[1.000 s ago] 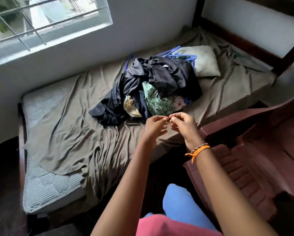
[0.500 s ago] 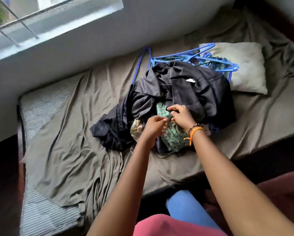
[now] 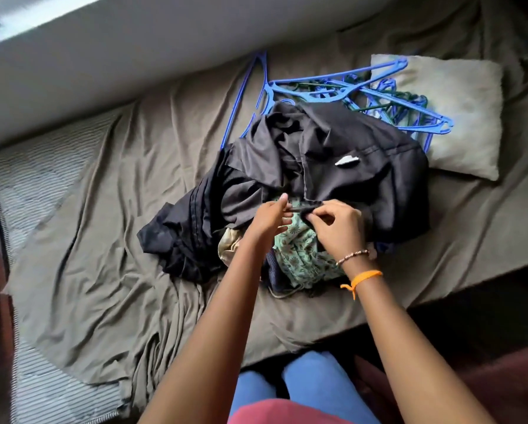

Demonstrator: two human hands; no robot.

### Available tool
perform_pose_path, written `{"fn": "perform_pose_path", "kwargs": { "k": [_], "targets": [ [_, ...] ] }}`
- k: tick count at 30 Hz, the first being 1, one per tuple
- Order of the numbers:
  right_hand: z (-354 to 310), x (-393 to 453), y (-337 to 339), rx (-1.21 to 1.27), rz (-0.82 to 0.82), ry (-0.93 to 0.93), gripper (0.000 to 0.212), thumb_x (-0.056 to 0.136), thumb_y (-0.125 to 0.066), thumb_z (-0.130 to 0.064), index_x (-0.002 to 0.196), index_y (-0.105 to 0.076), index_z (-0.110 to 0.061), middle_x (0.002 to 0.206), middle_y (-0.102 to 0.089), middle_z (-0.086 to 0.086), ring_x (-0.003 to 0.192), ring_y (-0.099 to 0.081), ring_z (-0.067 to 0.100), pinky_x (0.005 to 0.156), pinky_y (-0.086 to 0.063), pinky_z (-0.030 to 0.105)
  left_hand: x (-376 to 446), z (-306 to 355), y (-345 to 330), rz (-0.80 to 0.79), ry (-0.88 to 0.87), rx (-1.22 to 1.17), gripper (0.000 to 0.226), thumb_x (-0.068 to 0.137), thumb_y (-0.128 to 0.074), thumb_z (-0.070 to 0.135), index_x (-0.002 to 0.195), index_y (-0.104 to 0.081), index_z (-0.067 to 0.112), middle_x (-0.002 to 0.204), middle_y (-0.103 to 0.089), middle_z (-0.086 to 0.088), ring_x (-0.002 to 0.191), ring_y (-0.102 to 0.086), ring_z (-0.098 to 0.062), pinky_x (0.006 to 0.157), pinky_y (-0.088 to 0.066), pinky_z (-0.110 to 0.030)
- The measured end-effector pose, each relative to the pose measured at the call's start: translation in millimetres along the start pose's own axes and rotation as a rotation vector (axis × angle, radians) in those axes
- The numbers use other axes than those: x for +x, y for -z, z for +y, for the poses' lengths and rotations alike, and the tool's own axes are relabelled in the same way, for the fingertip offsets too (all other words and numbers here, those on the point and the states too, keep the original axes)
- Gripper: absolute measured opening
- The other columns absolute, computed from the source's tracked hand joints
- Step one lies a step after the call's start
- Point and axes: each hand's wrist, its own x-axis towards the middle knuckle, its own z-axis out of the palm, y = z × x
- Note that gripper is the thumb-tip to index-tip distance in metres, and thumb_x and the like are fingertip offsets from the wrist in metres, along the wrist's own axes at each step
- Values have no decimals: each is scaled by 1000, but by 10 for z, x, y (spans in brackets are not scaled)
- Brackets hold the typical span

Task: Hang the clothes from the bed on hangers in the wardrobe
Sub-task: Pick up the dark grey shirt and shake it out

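A heap of clothes lies mid-bed: a dark grey-black garment (image 3: 333, 154) on top, a green patterned piece (image 3: 302, 252) under it, a black pleated piece (image 3: 183, 237) at the left. Blue plastic hangers (image 3: 348, 90) are piled behind the heap, partly on the pillow. My right hand (image 3: 336, 228) pinches the lower edge of the dark garment. My left hand (image 3: 269, 218) is beside it, fingers spread and touching the same dark edge. No wardrobe is in view.
The bed has a rumpled olive sheet (image 3: 103, 240) over a striped mattress (image 3: 36, 172). A pale pillow (image 3: 464, 117) lies at the right. A white wall (image 3: 134, 56) runs behind the bed. My knees in blue trousers (image 3: 318, 384) are at the bed's near edge.
I have leaned closer over the bed. Both hands moved forward from the bed's edge onto the heap. My right hand took hold of the dark garment's edge, and my left hand opened.
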Motion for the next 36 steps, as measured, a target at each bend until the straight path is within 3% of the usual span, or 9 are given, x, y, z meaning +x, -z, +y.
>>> {"fn": "perform_pose_path", "kwargs": {
  "k": [5, 8, 11, 17, 19, 23, 28, 32, 36],
  "targets": [
    [-224, -168, 203, 339, -336, -133, 14, 77, -73, -4, 68, -71, -14, 60, -63, -11, 55, -55, -1, 60, -43, 15, 2, 146, -75, -119, -90, 92, 53, 86, -67, 26, 131, -49, 6, 116, -62, -11, 87, -62, -19, 73, -50, -30],
    [-249, -155, 339, 566, -576, -353, 18, 83, -64, 2, 70, -68, -10, 57, -63, -7, 52, -55, 3, 53, -47, 13, -68, 159, -18, -188, -225, 229, 42, 79, -53, -14, 118, -57, 1, 87, -69, -3, 74, -63, -11, 64, -51, -19],
    [-174, 47, 269, 388, -205, -453, 10, 84, -69, -17, 78, -62, -14, 76, -60, -1, 78, -56, 15, 62, -49, 14, -246, 154, 24, -331, -312, 168, 53, 72, -30, -26, 84, -65, 11, 59, -66, 8, 53, -60, -3, 53, -49, -15],
    [-315, 700, 10, 668, -158, -715, 128, 53, -82, -62, 149, -14, -10, 149, -33, 6, 134, -36, 19, 114, -28, 38, -487, -129, 403, -499, -441, 421, 62, 63, -22, -31, 55, -66, 12, 51, -58, 10, 48, -54, -1, 50, -45, -16],
    [-361, 696, -160, 329, -274, -707, 118, 67, -84, -30, 149, -4, -4, 151, -29, 9, 136, -33, 21, 111, -30, 32, -605, -257, 446, -622, -474, 614, 49, 60, -23, -28, 56, -56, 7, 43, -46, 17, 43, -41, 6, 46, -34, -10],
    [-505, 439, -316, 251, -155, -528, 23, 81, -48, 13, 93, -61, -1, 77, -55, 4, 78, -50, 19, 56, -38, 17, -640, -306, 563, -705, -397, 828, 33, 56, -44, 5, 83, -64, 8, 74, -56, 3, 73, -50, -8, 68, -41, -25],
    [-771, -287, 117, 675, -492, -348, 30, 85, -43, 21, 94, -64, 2, 69, -66, -10, 67, -59, 1, 69, -49, 16, -538, -121, 901, -519, 15, -353, 61, 73, -57, 42, 125, -53, 10, 107, -66, -12, 94, -61, -32, 87, -44, -38],
    [-667, -756, 149, 180, -1075, -253, 28, 85, -52, 14, 86, -60, -14, 76, -60, -14, 70, -52, -4, 66, -42, 10, -644, 95, 593, -271, 3, -249, 26, 88, -54, 26, 92, -68, 3, 85, -71, -15, 79, -65, -28, 78, -50, -34],
    [-293, -658, 351, 221, -416, -511, 15, 93, -56, -13, 107, -59, -7, 101, -56, 6, 74, -52, 4, 62, -42, 12, -847, 170, 296, -162, -242, -106, 28, 72, -44, -13, 80, -63, 6, 72, -63, -10, 66, -59, -24, 64, -50, -30]
  ]
}}
